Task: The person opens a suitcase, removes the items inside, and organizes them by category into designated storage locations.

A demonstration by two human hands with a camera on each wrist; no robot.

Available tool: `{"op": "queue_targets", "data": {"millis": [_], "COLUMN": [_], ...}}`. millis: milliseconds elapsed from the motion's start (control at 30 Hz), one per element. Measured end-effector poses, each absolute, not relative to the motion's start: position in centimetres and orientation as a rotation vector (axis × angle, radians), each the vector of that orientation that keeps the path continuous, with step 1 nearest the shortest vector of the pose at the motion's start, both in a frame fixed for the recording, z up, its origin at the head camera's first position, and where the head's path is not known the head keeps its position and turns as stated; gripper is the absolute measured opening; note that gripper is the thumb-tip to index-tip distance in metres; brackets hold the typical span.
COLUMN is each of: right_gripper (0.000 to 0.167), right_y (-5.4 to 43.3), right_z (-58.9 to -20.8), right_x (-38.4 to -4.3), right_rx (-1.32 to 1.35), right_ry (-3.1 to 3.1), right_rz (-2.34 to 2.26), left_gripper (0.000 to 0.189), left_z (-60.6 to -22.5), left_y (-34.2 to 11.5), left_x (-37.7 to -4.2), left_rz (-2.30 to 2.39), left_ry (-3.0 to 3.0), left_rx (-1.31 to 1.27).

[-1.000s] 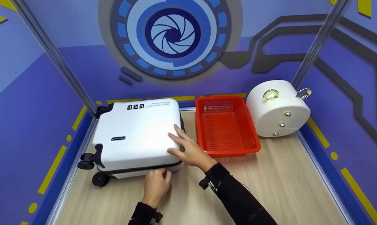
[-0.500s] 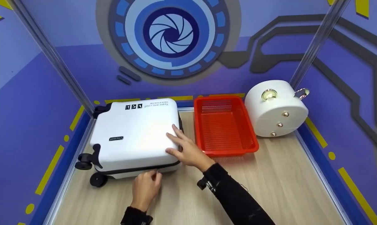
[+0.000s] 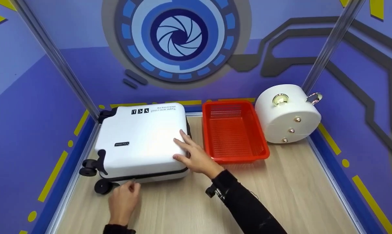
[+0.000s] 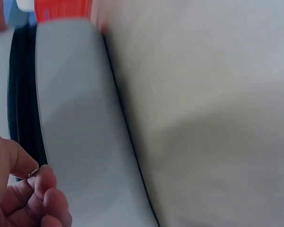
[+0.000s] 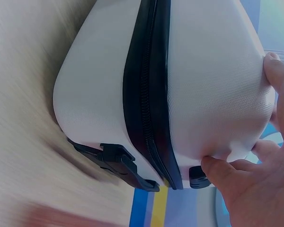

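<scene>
A white hard-shell suitcase (image 3: 144,136) lies flat, its black wheels (image 3: 103,186) toward the left. Along its near side runs a black zipper band (image 3: 157,175); the right wrist view shows closed zipper teeth (image 5: 146,90) near the corner. My left hand (image 3: 123,200) is at the wheel end of that side. Between its thumb and finger it pinches a small metal zipper pull (image 4: 33,173); the slider itself is hidden. My right hand (image 3: 197,157) rests with spread fingers on the suitcase's near right corner.
Right of the suitcase stands a red perforated plastic basket (image 3: 266,154). Beyond it, a white rounded case (image 3: 287,113) with gold studs sits by the right corner. Purple printed panels (image 3: 228,87) wall in the wooden tabletop (image 3: 300,191).
My left hand has slid leftward along the suitcase's near side, from close to the right corner to near the wheels. My right hand and the suitcase have stayed in place.
</scene>
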State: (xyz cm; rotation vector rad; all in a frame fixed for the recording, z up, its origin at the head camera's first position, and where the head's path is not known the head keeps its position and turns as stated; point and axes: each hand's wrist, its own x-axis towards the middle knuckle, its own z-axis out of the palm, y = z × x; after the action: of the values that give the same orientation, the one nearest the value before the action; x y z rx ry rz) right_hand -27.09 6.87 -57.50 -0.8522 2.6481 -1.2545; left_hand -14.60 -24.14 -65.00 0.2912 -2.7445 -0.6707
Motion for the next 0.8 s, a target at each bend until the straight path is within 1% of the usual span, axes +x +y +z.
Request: {"op": "queue_targets", "data": {"millis": [200,433,600,800], "right_gripper": [0.077,0.077,0.076,0.077], "right_y": [7.0,6.9,6.7,6.9], "right_z": [-57.4,-57.5,-57.5,-57.5], "right_x": [-27.1,-27.0,-26.9,-26.9], "right_rx": [-0.85,-0.862,-0.874,-0.853], "right_ry": [2.642,2.644,2.64,2.648], "right_rz": [-1.249,-1.259,-1.258,-1.262], "left_gripper": [0.033,0.034,0.032,0.032], "left_z": [-64.5,-64.0,-64.2,-64.6], "left_y": [-29.5,-34.1,-35.5,-35.1], "left_x": [-13.6,-13.6,-14.0,-14.3], "left_rz": [-0.652,-0.692,-0.665,-0.674], "left_ry": [-2.734,-2.669,-2.638,-2.591], "left_rx": [0.437,0.613,0.655,0.68]}}
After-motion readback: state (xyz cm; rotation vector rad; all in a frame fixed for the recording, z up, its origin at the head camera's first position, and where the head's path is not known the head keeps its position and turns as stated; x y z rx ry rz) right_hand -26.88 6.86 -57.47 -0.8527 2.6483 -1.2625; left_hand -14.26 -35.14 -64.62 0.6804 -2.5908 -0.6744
